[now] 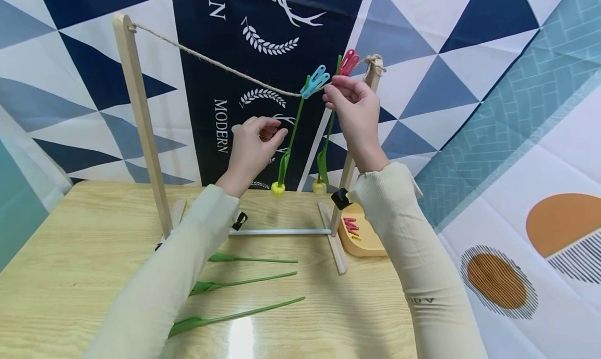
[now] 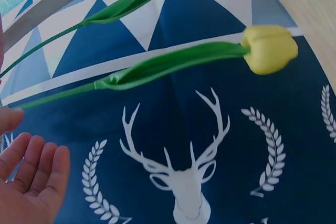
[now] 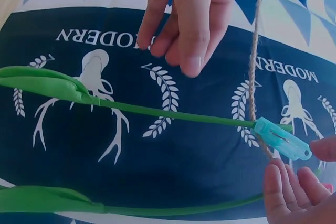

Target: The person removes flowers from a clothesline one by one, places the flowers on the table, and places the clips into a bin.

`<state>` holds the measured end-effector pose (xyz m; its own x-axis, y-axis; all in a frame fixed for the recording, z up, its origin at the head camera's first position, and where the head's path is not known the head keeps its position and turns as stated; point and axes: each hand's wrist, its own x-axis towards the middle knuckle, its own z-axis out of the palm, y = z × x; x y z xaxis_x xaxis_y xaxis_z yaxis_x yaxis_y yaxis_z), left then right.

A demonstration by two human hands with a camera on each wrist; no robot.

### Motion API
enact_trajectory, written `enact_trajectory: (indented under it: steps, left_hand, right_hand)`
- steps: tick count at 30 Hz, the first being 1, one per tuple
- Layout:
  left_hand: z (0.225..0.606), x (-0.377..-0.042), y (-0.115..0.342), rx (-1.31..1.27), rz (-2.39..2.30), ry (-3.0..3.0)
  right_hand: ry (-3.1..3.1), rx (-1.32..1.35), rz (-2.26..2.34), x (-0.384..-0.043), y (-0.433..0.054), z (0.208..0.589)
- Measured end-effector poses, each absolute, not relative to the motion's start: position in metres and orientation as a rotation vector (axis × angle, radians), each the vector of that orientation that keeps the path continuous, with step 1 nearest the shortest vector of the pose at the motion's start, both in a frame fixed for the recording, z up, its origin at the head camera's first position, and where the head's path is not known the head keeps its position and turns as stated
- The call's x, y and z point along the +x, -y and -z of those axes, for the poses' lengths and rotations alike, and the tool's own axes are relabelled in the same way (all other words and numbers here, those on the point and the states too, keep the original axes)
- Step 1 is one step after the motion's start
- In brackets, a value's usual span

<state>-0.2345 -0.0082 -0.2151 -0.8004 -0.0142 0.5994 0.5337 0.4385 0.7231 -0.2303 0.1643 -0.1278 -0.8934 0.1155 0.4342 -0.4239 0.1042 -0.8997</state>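
Note:
A light-blue clothespin (image 1: 314,81) clamps a tulip's green stem (image 1: 297,121) to a twine line, its yellow bloom (image 1: 278,189) hanging downward. Just beside the clothespin's handles is my right hand (image 1: 355,111); in the right wrist view its thumb and fingers are spread apart around the handle end, pinching nothing. My left hand (image 1: 255,147) hovers left of that stem, fingers loosely bent and holding nothing. Closer to the right post, a red clothespin (image 1: 349,62) holds a second yellow tulip (image 1: 320,186), partly hidden behind my right hand.
The twine (image 1: 211,60) sags between a left wooden post (image 1: 143,124) and a right post (image 1: 373,74). A white bar (image 1: 281,231) joins their bases. Several tulip stems (image 1: 255,313) lie on the table (image 1: 94,275). A yellow tray (image 1: 368,248) holds red and yellow clothespins.

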Motion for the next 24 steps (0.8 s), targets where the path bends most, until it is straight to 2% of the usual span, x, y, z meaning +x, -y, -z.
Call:
enact_trajectory:
  steps: [11,24]
  left_hand:
    - [0.22,-0.251,-0.013,-0.424,1.521,2.176]
    - [0.222,-0.254,-0.024,-0.44,1.526,2.13]
  right_hand:
    - [2.042,0.277,-1.772,-0.231,-0.163,0.123]
    - [2.085,0.284,-1.722,-0.23,-0.162,0.12]
